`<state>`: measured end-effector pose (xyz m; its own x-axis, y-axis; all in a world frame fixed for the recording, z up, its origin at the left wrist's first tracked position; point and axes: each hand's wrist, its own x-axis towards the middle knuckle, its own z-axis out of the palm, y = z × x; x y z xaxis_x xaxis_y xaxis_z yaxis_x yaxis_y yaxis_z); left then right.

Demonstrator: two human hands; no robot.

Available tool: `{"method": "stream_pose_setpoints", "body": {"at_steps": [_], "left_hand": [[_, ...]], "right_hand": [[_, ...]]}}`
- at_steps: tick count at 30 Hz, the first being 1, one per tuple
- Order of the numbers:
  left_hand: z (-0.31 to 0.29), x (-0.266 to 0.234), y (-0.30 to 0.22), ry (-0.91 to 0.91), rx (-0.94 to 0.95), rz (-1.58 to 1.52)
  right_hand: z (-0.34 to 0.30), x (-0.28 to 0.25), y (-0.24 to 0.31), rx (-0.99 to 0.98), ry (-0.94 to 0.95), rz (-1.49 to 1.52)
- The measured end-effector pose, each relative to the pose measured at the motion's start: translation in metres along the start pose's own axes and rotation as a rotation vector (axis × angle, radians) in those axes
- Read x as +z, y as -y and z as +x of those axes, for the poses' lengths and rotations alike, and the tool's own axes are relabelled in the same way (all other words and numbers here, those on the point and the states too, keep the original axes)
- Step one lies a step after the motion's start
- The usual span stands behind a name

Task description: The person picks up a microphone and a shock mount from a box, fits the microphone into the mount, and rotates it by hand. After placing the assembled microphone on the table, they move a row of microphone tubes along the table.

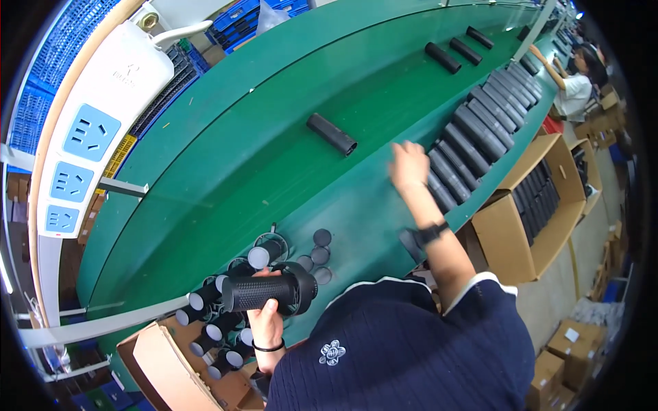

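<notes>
My left hand (267, 320) is closed around a black cylindrical housing (257, 293) with a perforated body and a wider collar at its right end. It is held sideways above the near edge of the green bench. Out over the bench, my right hand (410, 166) is blurred by motion, so its fingers are unclear. It is close to the left end of a long row of black tubes (473, 133) lying side by side. Several small dark round caps (320, 255) lie between my hands. Beside the held housing stands a black part with a pale round end (260, 257).
A green conveyor belt (247, 157) carries several loose black tubes (332, 134). At lower left, an open cardboard box (161, 363) holds pale-ended black parts; another carton (504, 240) with tubes stands right. A white power strip (89, 130) hangs left. A co-worker (576, 82) reaches in at far right.
</notes>
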<state>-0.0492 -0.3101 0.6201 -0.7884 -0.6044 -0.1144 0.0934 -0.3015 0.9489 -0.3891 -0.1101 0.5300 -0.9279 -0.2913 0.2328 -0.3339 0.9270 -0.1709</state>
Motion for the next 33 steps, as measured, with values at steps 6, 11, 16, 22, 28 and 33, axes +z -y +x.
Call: {"method": "stream_pose_setpoints", "body": {"at_steps": [6, 11, 16, 22, 28, 33], "left_hand": [[0.014, 0.005, 0.004, 0.088, -0.079, -0.082], [0.014, 0.004, -0.004, 0.136, -0.023, -0.112], [-0.002, -0.016, 0.002, 0.056, -0.074, -0.180], [-0.009, -0.008, -0.008, -0.003, 0.008, -0.041], [-0.016, -0.014, -0.003, -0.082, -0.010, -0.045], [-0.006, -0.013, 0.005, -0.061, -0.035, -0.068]], "right_hand": [[-0.089, -0.015, -0.083, 0.126, 0.151, -0.193], [-0.097, -0.007, -0.085, 0.025, 0.020, 0.002], [-0.039, 0.006, 0.047, -0.238, 0.092, 0.546], [0.029, 0.129, 0.159, -0.240, 0.205, 0.316], [0.027, 0.115, 0.129, -0.207, 0.153, 0.370], [-0.025, 0.009, -0.019, 0.030, -0.186, -0.041]]}}
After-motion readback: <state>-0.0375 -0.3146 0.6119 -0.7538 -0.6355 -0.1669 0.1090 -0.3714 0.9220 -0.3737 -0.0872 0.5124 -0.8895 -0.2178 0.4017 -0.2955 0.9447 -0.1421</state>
